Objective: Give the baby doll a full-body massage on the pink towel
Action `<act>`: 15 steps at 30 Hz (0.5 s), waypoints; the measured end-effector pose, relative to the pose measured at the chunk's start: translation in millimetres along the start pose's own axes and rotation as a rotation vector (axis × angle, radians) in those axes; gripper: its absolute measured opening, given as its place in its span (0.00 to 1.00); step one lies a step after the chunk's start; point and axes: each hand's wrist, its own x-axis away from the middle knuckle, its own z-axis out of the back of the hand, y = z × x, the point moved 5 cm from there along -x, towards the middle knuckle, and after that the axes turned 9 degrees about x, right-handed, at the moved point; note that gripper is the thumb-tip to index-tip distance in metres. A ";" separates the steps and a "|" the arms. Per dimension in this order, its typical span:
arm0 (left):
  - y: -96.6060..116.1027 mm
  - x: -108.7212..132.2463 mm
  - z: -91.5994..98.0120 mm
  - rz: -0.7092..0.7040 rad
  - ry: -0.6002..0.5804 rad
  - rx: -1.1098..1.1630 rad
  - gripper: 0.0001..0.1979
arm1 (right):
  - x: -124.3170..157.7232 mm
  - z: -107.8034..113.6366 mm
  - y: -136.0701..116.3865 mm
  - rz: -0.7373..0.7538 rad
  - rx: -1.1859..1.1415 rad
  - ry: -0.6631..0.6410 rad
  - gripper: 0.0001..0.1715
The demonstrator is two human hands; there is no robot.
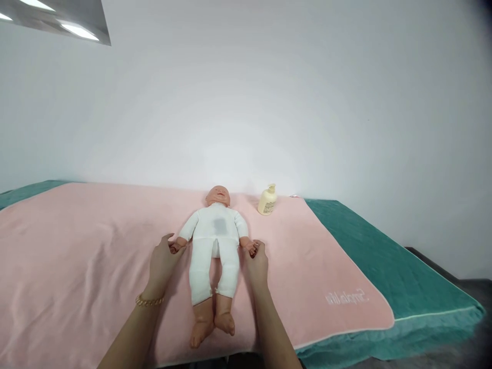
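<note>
A baby doll (203, 225) in a white cloth suit lies on its back on a pink blanket (300, 287), head toward the wall and bare feet toward me. My left hand (164, 260) is closed around the doll's small hand at the left of the picture, thumb on one side and fingers on the other. On the other side, my right hand (258, 262) grips the doll's other hand in the same way. Both doll arms are spread down and out from its body. A dark grey patch marks the chest of the suit.
A pale yellow pump bottle (266, 201) with a printed label stands upright on the blanket, right of the doll's head. Green cloth (369, 251) covers the bed under the blanket. Behind rises a white wall (246, 92). The bed's edge shows at the right and front.
</note>
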 end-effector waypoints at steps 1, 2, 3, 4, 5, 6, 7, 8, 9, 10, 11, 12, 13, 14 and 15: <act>0.5 0.7 0.9 0.001 0.006 0.018 0.36 | -0.7 -0.1 1.5 -0.009 -0.028 0.009 0.22; 1.1 1.7 2.1 0.006 0.016 0.040 0.36 | -1.8 -0.5 3.4 -0.019 -0.066 0.019 0.23; 1.9 2.9 3.4 0.015 0.029 0.066 0.36 | -3.5 -1.3 5.7 -0.035 -0.113 0.033 0.25; 3.1 4.1 4.8 0.027 0.049 0.091 0.36 | -5.8 -2.3 8.0 -0.052 -0.170 0.053 0.27; 4.7 5.3 6.1 0.039 0.074 0.117 0.36 | -9.0 -3.5 10.0 -0.066 -0.233 0.082 0.28; 6.7 6.0 7.1 0.047 0.106 0.145 0.36 | -12.9 -4.8 11.4 -0.075 -0.293 0.114 0.28; 8.9 5.9 7.9 0.054 0.144 0.174 0.36 | -17.7 -5.9 12.1 -0.079 -0.349 0.154 0.28; 11.5 4.9 8.4 0.051 0.187 0.210 0.35 | -23.2 -6.9 11.8 -0.077 -0.399 0.193 0.28; 14.6 2.6 8.5 0.032 0.234 0.262 0.34 | -29.4 -8.0 10.3 -0.067 -0.444 0.226 0.29; 18.0 -1.1 8.3 -0.002 0.279 0.335 0.33 | -36.4 -9.2 7.8 -0.052 -0.482 0.243 0.29; 21.3 -6.0 7.9 -0.045 0.323 0.425 0.32 | -44.0 -10.5 4.5 -0.037 -0.516 0.248 0.29; 23.9 -12.2 7.5 -0.087 0.363 0.525 0.32 | -52.1 -11.7 0.4 -0.016 -0.551 0.244 0.29; 25.8 -19.5 6.8 -0.119 0.397 0.622 0.33 | -60.4 -12.7 -4.3 0.008 -0.584 0.235 0.29; 26.8 -27.4 5.9 -0.134 0.426 0.707 0.34 | -68.8 -13.3 -9.1 0.029 -0.610 0.228 0.29; 27.1 -35.8 4.8 -0.135 0.451 0.773 0.35 | -77.1 -13.5 -13.9 0.047 -0.628 0.232 0.30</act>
